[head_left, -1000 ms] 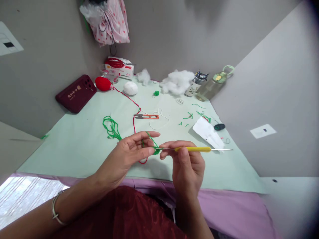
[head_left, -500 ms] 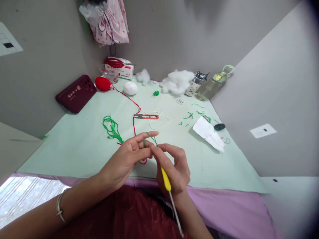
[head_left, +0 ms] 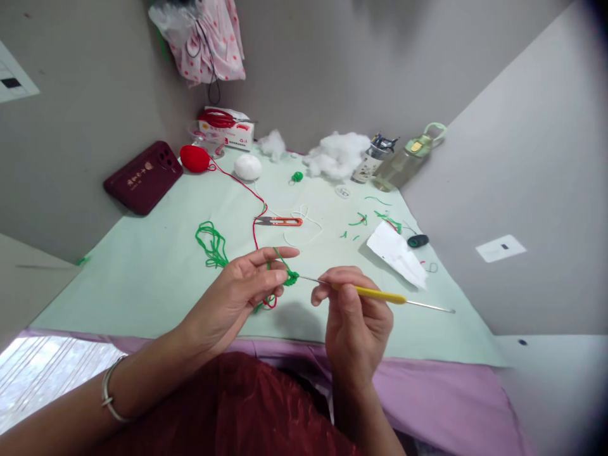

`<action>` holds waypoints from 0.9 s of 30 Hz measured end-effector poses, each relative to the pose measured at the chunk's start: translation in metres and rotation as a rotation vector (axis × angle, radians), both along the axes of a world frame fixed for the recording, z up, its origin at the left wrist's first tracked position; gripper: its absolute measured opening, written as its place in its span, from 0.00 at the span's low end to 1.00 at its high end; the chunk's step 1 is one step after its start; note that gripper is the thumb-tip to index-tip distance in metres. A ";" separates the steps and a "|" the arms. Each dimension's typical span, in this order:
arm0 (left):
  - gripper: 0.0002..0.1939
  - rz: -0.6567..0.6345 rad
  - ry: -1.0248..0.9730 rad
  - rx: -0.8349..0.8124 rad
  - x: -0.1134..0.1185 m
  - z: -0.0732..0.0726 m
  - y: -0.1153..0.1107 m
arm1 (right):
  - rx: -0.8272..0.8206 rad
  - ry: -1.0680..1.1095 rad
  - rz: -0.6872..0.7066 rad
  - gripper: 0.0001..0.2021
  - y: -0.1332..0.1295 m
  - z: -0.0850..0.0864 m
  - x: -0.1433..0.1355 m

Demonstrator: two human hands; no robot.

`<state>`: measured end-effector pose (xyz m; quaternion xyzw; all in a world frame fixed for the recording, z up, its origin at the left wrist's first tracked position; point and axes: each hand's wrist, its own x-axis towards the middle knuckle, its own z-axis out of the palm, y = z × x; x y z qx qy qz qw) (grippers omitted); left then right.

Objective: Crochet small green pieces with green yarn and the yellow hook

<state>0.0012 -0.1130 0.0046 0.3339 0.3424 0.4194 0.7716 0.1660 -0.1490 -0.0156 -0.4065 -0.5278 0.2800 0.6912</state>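
Note:
Between thumb and fingers, my left hand (head_left: 247,282) pinches a small green crochet piece (head_left: 292,277). Green yarn runs from the piece up over the outstretched index finger. My right hand (head_left: 356,310) is closed around a crochet hook (head_left: 380,293) with a yellow handle and a metal shaft at each end. The hook's left tip meets the green piece; its other end points right. Red yarn (head_left: 270,302) hangs below my left fingers. A loose tangle of green yarn (head_left: 211,246) lies left of that hand.
Thread snips (head_left: 279,221) lie beyond my hands. Farther back are a red yarn ball (head_left: 194,158), a white yarn ball (head_left: 247,168), white stuffing (head_left: 338,156) and a pen cup (head_left: 368,166). A phone (head_left: 144,178) leans at left; a bottle (head_left: 409,158) and white paper (head_left: 396,254) are right.
My right hand has moved right, and the hook has swung from pointing down toward me to nearly level. The green crochet piece now shows at my left fingertips.

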 end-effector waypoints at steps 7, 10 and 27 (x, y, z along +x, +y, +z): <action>0.15 -0.010 0.074 0.153 0.005 0.000 -0.006 | 0.078 -0.139 -0.008 0.10 0.002 0.003 -0.005; 0.19 0.045 0.061 0.141 0.008 -0.001 -0.007 | 0.135 -0.322 -0.096 0.14 -0.001 -0.001 -0.009; 0.05 0.043 0.034 0.103 0.007 -0.007 -0.005 | 0.003 -0.248 0.031 0.11 -0.007 0.003 -0.004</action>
